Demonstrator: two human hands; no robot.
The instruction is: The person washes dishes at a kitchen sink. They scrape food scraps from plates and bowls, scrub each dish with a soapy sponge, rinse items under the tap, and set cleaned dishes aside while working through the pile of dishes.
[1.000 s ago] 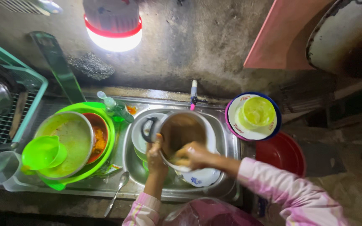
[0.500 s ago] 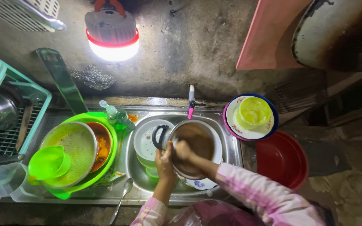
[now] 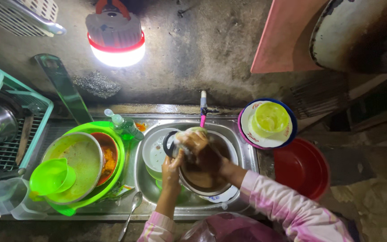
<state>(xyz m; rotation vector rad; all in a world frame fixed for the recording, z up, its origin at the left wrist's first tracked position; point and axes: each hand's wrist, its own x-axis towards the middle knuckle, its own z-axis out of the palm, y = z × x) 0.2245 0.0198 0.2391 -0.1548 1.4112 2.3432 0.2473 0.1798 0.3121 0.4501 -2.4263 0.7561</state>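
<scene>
Steel sink unit (image 3: 247, 154) against a dark wall; basin holds a pot (image 3: 207, 172), white bowl (image 3: 154, 152) and plate (image 3: 222, 197); left drainboard carries a green basin (image 3: 113, 179), green bottle (image 3: 124, 125), spoon (image 3: 131, 213), clear jug (image 3: 10, 204); right edge: stacked plates (image 3: 267, 123), yellow bowl on top.

A clear green bottle (image 3: 124, 126) with a white cap lies just left of the sink (image 3: 247, 152); its label, if any, is unreadable.

Left hand (image 3: 172, 162) curled, gripping; right hand (image 3: 193, 141) clenched, forearms converging.
</scene>
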